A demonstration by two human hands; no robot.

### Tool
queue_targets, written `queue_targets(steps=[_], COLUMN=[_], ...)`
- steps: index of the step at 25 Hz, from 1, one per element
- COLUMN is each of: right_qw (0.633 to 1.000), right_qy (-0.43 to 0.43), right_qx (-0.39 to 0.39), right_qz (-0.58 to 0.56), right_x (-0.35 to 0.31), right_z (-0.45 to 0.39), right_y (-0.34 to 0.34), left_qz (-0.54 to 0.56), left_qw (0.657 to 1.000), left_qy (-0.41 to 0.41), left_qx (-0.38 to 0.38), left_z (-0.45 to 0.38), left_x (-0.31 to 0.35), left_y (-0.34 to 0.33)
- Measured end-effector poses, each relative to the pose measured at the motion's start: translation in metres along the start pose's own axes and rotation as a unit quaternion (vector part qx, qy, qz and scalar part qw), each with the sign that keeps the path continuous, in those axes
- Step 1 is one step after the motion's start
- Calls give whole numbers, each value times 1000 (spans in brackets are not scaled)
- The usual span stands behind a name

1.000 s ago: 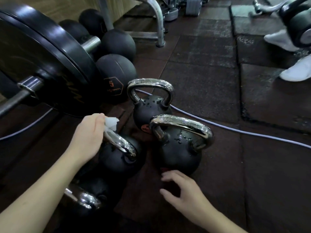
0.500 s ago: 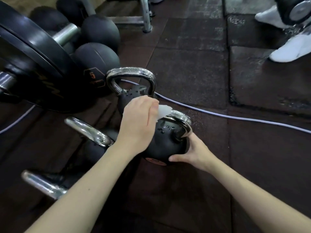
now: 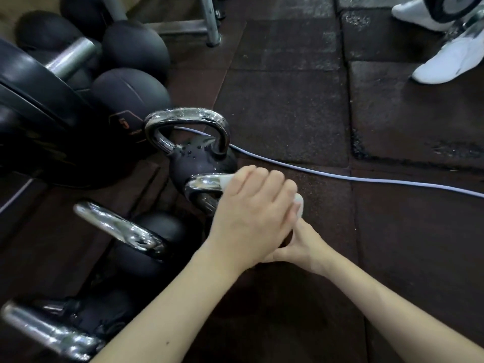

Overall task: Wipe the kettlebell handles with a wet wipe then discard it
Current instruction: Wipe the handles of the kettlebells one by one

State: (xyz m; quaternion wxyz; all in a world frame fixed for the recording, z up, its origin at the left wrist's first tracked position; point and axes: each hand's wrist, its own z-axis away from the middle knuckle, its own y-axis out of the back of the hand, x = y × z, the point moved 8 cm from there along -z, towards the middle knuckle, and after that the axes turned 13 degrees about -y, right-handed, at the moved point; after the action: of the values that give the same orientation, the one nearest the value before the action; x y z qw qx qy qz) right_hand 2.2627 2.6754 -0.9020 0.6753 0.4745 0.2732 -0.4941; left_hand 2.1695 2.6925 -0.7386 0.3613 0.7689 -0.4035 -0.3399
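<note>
Left hand: my fingers wrap the wipe round the handle, which runs left-right.
Right hand: steadies the kettlebell from the near side; grip hidden.

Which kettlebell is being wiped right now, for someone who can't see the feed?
Start at the big black weight plate on the left; four chrome-handled kettlebells run from it toward the camera. It is the kettlebell just in front of the farthest one. Only its handle is covered by the left hand with the white wipe.
</note>
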Motion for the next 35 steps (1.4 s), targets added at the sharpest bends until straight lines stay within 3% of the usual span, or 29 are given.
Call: queue_targets(steps=[3, 4, 5, 6, 7, 8, 9, 10, 11, 12, 13, 14, 15, 16, 17, 19, 22, 25, 28, 31, 32, 33, 34, 35], right_qw=[1000, 1000, 1000, 1000, 999, 999, 999, 999, 998, 998, 998, 998, 999, 999, 999, 999, 994, 998, 1000, 999, 999, 999, 999, 999], right_qy=[-7, -7, -9, -8, -6, -3, -4, -3, -1, 0, -2, -4, -5, -8, -14, -23, -40, -10, -5, 5, 12, 13, 13, 11], right_qx=[-9, -13, -18, -20, -25, -28, -29, -30, -35, -38, -35, -34, -31, -26, -24, -20, -90, -46, -24, -34, -30, -33, -29, -32], right_qz=[-25, -21, -19, -20, -24, -31, -36, -40, -45, -46, -46, -45, -39, -29, -20, 8, 47, 40, 3, -18, -18, -18, -16, -18], right_x=[4, 3, 3, 2, 1, -1, -1, -2, -4, -3, -2, -1, 0, 2, 4, 7, 9, -1, -2, -3, -5, -5, -6, -6], right_z=[2, 3, 4, 4, 4, 5, 5, 5, 6, 7, 7, 6, 7, 6, 5, 4, 10, 8, 7, 7, 7, 7, 6, 6], right_y=[3, 2, 2, 1, 0, 0, 0, 0, 1, 0, 1, 2, 3, 2, 2, 2, -2, -2, 0, 3, 4, 4, 4, 3], left_qz=[78, 120, 192, 300, 420, 515, 559, 574, 571, 535, 465, 364, 256, 150, 69, 9, 79, 71, 61, 144, 177, 229, 295, 375], left_qw=[987, 969, 926, 834, 688, 535, 435, 397, 411, 475, 571, 695, 817, 906, 955, 990, 992, 996, 981, 923, 895, 846, 765, 650], left_qy=[139, 212, 324, 458, 579, 648, 680, 692, 690, 686, 671, 619, 517, 394, 286, 128, 9, 4, 173, 332, 373, 431, 511, 594], left_qx=[36, 35, 39, 73, 126, 170, 189, 187, 168, 134, 85, 37, -5, -29, -31, -51, -96, -50, 55, 130, 167, 216, 258, 290], left_z=[23, 34, 49, 70, 90, 102, 110, 113, 111, 110, 106, 96, 74, 48, 24, -9, -25, -2, 26, 49, 54, 64, 78, 95], left_x=[-56, -76, -96, -112, -117, -111, -103, -99, -100, -106, -113, -119, -116, -103, -80, -22, 35, 20, -38, -68, -74, -82, -93, -100], left_y=[13, 11, 4, -8, -23, -37, -46, -52, -53, -50, -40, -27, -14, 0, 9, 0, -33, -22, 8, 8, 8, 5, -3, -18])
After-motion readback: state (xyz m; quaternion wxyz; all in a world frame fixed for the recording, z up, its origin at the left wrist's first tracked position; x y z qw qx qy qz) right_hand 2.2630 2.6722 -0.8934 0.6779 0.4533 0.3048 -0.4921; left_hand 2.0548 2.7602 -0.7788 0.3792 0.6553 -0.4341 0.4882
